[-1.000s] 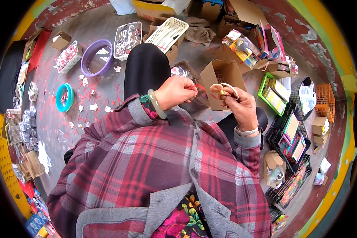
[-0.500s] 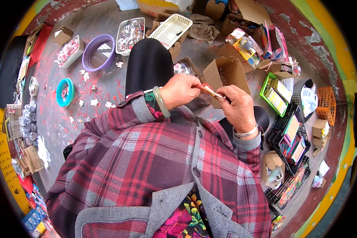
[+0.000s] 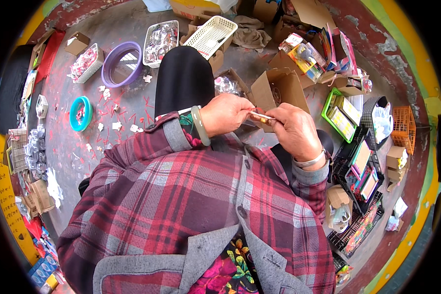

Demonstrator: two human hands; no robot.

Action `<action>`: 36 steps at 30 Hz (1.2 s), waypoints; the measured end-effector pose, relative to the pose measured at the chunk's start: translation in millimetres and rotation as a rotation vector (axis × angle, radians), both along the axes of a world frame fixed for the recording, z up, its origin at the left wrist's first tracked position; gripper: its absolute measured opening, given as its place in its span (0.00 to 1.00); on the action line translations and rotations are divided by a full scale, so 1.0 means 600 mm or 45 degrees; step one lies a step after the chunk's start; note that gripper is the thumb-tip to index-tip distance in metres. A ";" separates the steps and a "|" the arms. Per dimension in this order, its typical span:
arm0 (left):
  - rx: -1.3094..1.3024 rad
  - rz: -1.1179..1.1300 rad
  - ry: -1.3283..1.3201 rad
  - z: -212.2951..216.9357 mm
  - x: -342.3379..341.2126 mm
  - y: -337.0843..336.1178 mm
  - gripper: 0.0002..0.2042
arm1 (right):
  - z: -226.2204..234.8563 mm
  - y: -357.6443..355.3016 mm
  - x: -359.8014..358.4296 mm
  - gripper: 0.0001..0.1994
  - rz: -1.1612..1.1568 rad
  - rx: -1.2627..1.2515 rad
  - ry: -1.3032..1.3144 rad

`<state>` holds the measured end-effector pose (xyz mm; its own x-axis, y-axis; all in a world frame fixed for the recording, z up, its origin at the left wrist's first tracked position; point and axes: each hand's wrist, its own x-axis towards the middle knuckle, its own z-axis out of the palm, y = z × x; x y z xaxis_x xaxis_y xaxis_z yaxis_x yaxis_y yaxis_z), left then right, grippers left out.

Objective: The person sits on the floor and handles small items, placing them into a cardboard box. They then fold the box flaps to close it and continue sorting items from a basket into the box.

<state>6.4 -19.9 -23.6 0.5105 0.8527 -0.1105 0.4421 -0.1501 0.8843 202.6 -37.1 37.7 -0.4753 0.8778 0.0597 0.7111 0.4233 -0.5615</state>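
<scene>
In front of my lap, a small thin whitish piece (image 3: 261, 115) with a bit of orange or yellow at its underside spans the gap between my hands. Its exact kind is too small to make out. My left hand (image 3: 224, 113), with a pale bangle at the wrist, pinches one end. The other end is pinched in my right hand (image 3: 296, 131), which wears a light wristband. Just beyond my fingers stands an open cardboard box (image 3: 293, 92). Beside it, a smaller carton (image 3: 229, 84) holds clear-wrapped bits, partly hidden by my left hand.
To the left are a purple basin (image 3: 105, 78), a turquoise bowl (image 3: 89, 113) and a basket of pink-and-white pieces (image 3: 99, 61), with scraps scattered on the floor. A cream basket (image 3: 225, 22) stands ahead. Black crates (image 3: 345, 174) and a green tray (image 3: 327, 111) line the right.
The small piece has turned more level, and its red part no longer shows. My right hand has tipped slightly, and my left hand has shifted a little to the right.
</scene>
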 end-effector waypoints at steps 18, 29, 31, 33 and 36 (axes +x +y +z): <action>-0.299 -0.111 -0.150 -0.013 0.003 0.001 0.12 | -0.014 -0.006 -0.033 0.03 -0.029 0.195 -0.177; -0.760 -0.041 -0.387 -0.014 0.005 0.002 0.13 | -0.011 -0.006 -0.034 0.05 0.014 0.176 -0.284; -0.765 -0.038 -0.397 -0.013 0.005 0.003 0.13 | -0.011 -0.006 -0.035 0.05 0.013 0.168 -0.260; -0.774 -0.038 -0.424 -0.007 0.002 0.004 0.13 | -0.013 -0.004 -0.036 0.05 -0.005 0.176 -0.180; -0.856 -0.017 -0.521 -0.006 0.000 0.005 0.14 | -0.019 0.000 -0.036 0.05 -0.074 0.203 -0.091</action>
